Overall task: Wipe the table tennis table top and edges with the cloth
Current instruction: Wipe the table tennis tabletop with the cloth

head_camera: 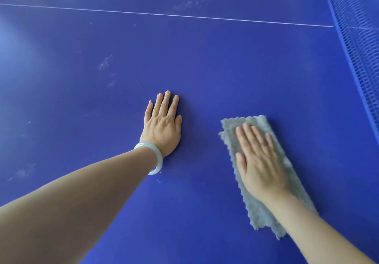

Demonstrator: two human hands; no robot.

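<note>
1. The dark blue table tennis counter top point(205, 68) fills the view, with both bare forearms reaching out over it.
2. The right hand point(259, 161) lies palm down on a grey fluffy rectangular cloth point(258, 212). Its fingers point(252, 136) are straight and close together, pressing the cloth flat against the counter and not curled round it.
3. The cloth lies flat under the right palm. It reaches a little beyond the fingertips and runs back beneath the wrist and forearm.
4. The left hand point(162, 124) rests flat on the bare counter, well to the left of the cloth and apart from it. Its fingers point(166, 103) are straight, slightly spread, and hold nothing.
5. A pale translucent bangle point(159, 155) sits on the left wrist.
6. A thin white line point(164, 14) crosses the counter far beyond both sets of fingertips.
7. A blue mesh net point(361, 38) stands to the right of the right fingers.
8. Whitish dusty smudges point(105, 63) mark the surface to the left of the left fingers.
</note>
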